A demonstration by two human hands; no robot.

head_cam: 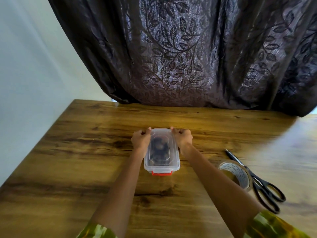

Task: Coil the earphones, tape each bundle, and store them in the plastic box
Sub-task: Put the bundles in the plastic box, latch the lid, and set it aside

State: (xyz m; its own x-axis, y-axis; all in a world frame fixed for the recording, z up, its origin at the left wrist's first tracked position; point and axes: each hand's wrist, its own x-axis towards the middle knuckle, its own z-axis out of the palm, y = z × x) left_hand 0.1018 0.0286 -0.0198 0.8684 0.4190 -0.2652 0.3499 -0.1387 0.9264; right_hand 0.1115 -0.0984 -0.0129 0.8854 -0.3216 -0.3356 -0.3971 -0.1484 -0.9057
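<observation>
- Scissors with black handles (257,180) lie on the wooden worktop (85,152), nearer than the right hand (182,139) and off to its right, just beside a roll of clear tape (238,172).
- Between both hands sits a clear plastic box with a red latch (162,166), lid on, dark earphone bundles (160,148) inside.
- Fingers of the left hand (140,140) and the right hand curl round the box's far corners.
- Beyond the hands hangs a dark leaf-patterned curtain (171,57).

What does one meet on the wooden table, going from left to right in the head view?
Left hand → clear plastic box with a red latch → right hand → roll of brown adhesive tape → black-handled scissors.
</observation>
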